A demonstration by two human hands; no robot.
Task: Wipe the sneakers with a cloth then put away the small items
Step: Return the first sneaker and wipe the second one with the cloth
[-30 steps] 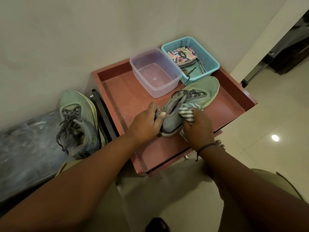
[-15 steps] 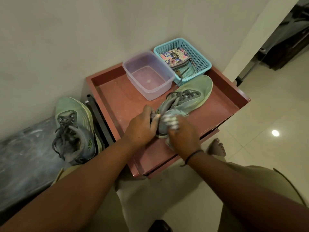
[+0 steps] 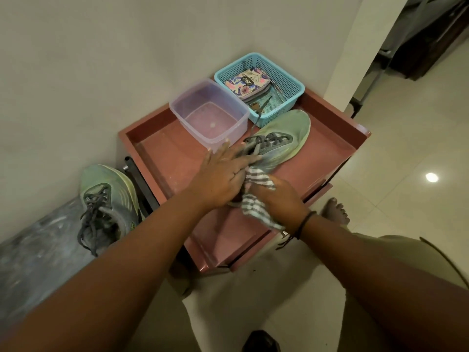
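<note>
Sneaker [image 3: 281, 142] lying on the red tray-top table [image 3: 337, 146], toe just beside the blue basket [image 3: 286, 80] holding a floral pouch [image 3: 247, 83], clear plastic tub [image 3: 208, 115] close at its left, second sneaker [image 3: 106, 199] well apart on the dark surface by the wall. Heel end hidden under both hands: left hand [image 3: 223, 174] spread flat, fingers straight, pressing on the laces; right hand [image 3: 276, 196] curled round a striped cloth [image 3: 256, 196] held against the shoe's side. Pale green upper, grey laces, smudged and dull along the sole edge.
</note>
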